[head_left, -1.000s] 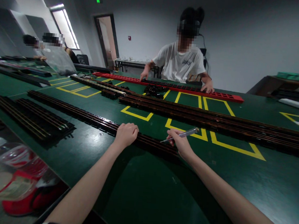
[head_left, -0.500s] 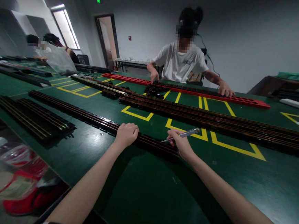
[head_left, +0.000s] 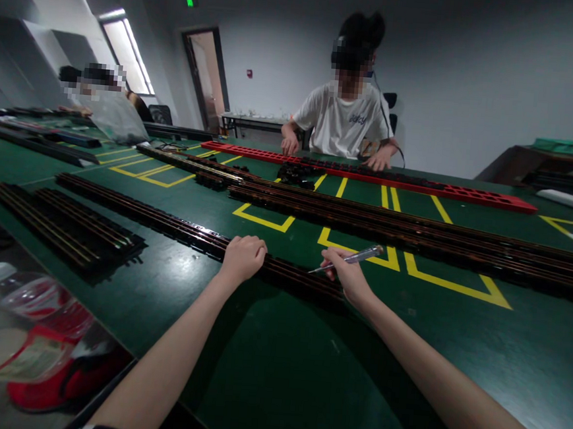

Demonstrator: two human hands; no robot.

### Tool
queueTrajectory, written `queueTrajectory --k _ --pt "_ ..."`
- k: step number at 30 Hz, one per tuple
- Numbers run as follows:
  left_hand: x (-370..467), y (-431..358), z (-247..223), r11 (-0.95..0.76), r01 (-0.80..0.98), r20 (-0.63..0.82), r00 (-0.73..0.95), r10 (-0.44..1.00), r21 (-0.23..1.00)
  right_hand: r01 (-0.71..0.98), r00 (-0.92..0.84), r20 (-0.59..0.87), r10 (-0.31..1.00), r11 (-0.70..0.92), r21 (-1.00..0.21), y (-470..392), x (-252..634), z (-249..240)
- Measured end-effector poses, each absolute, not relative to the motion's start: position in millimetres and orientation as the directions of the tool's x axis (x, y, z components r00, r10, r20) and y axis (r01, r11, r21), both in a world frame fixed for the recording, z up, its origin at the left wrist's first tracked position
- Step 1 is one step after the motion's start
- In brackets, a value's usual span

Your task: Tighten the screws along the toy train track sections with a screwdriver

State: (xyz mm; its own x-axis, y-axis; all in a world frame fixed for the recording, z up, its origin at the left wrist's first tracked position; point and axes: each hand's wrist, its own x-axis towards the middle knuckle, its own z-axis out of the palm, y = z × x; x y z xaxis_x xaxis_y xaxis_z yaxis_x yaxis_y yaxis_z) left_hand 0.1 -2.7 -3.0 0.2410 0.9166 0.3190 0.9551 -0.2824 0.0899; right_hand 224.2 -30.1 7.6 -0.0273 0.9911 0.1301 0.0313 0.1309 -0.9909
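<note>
A long black strip with copper-coloured metal rails lies slantwise on the green table before me. My left hand is closed over its middle, fingers curled round the far edge. In my right hand, a slim pen-like tool is pinched between the fingers. Its thin pointed tip reaches left and down to the strip's rails, between my two hands; whether the tip touches cannot be made out. The strip's right end passes under my right hand, which partly hides it.
Shorter railed strips lie at left, and longer ones stretch across beyond my hands. Across the table, a co-worker handles a red slotted frame. A black heap sits near it. Bottles stand below the left edge.
My hands, the tool and the strip stay in place. Across the table, the co-worker's hand on my right has drawn inward, and the red frame has shifted slightly right.
</note>
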Motion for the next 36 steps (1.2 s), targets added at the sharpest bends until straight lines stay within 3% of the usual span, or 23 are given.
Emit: queueTrajectory --k 8,16,27,36 --pt "0 -8 -4 -0.326 0.944 0.351 0.287 0.891 0.055 -0.001 -0.034 0.103 0.994 0.103 -0.995 -31 225 9" --pt "31 -24 -10 -0.549 0.835 0.422 0.514 0.747 -0.046 0.002 -0.013 0.102 0.995 0.102 -0.995 -28 224 3" --pt "31 -21 -14 -0.545 0.838 0.445 0.502 0.742 -0.035 0.015 -0.183 0.025 0.983 0.028 -1.000 -33 242 14" --pt "30 -20 -13 -0.542 0.840 0.435 0.489 0.756 -0.004 0.031 -0.212 0.039 0.976 0.047 -0.998 -37 256 12"
